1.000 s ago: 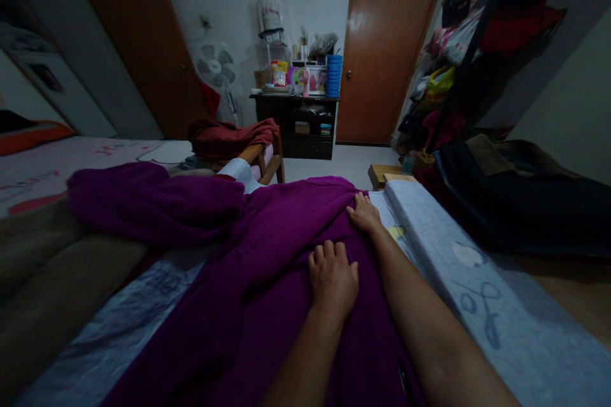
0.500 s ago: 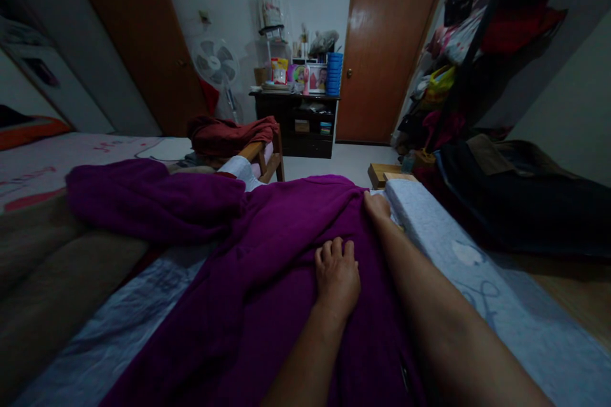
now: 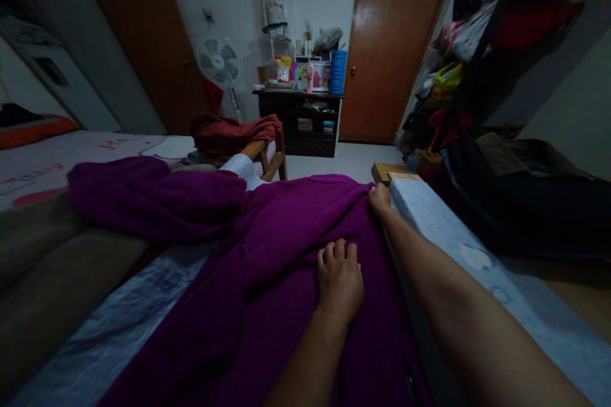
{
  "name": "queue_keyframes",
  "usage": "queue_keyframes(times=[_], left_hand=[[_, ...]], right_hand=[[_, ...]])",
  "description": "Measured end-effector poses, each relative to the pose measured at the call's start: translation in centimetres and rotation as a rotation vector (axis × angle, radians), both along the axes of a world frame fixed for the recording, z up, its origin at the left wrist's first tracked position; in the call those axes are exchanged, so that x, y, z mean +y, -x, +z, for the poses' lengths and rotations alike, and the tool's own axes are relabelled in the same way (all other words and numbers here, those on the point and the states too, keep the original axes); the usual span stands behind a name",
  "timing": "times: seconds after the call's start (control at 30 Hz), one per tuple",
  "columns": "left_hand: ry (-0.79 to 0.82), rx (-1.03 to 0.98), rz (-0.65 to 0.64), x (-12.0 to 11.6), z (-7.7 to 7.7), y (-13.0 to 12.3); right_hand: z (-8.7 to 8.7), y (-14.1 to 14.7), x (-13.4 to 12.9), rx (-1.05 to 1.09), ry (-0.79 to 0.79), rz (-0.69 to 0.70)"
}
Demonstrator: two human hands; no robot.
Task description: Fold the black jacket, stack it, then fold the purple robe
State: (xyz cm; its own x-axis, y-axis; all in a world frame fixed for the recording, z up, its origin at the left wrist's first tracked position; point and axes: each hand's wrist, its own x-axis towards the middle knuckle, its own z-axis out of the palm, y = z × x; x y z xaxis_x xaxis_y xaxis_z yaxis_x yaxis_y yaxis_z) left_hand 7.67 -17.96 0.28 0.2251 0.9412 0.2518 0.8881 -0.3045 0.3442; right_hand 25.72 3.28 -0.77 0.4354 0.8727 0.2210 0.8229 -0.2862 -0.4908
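Left hand (image 3: 340, 280) flat, unclenched on purple blanket (image 3: 267, 254); right hand (image 3: 380, 198) gripping its far edge.

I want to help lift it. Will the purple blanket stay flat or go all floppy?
Probably floppy: the purple blanket already lies in soft folds and bunches. It looks thick and fuzzy, so likely not slippery under the left hand, maybe heavy.

dim, underexposed room; glare on the door (image 3: 382, 19); wide-angle bending at edges.
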Motion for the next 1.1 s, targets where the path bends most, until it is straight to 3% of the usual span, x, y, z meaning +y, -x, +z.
queue_keyframes(times=[0.3, 0.63, 1.1], left_hand=[[0.010, 0.002, -0.003, 0.1, 0.0, 0.0], [-0.004, 0.004, 0.000, 0.0, 0.0, -0.1], [0.006, 0.003, -0.003, 0.0, -0.1, -0.1]], right_hand=[[-1.0, 0.8, -1.0, 0.011, -0.106, -0.066], [-1.3, 0.1, -1.6, -0.055, -0.318, 0.076], [-1.8, 0.3, -1.3, -0.089, -0.272, 0.182]])
